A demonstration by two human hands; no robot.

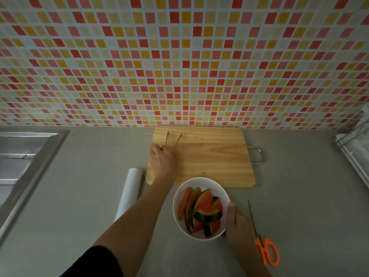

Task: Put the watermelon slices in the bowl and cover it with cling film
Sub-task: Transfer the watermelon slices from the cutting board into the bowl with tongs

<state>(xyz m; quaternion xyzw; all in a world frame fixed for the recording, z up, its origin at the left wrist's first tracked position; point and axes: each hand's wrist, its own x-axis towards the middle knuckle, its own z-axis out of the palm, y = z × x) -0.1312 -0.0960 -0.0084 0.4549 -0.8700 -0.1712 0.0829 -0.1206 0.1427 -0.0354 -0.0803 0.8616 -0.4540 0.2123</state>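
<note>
A white bowl [180, 193] stands on the grey counter in front of the wooden cutting board [211, 156]. Several watermelon slices [201, 210] lie inside it. My right hand [237, 222] rests against the bowl's right rim, fingers along its wall. My left hand [162, 159] lies over the board's left end and holds metal tongs [173, 139], whose two tips point toward the wall and stand apart. A white roll of cling film [129, 191] lies on the counter left of the bowl, beside my left forearm.
Orange-handled scissors [263, 242] lie right of the bowl, blades pointing away from me. A steel sink [22, 156] fills the left side. A clear container [357, 144] sits at the right edge. A tiled wall rises behind the board.
</note>
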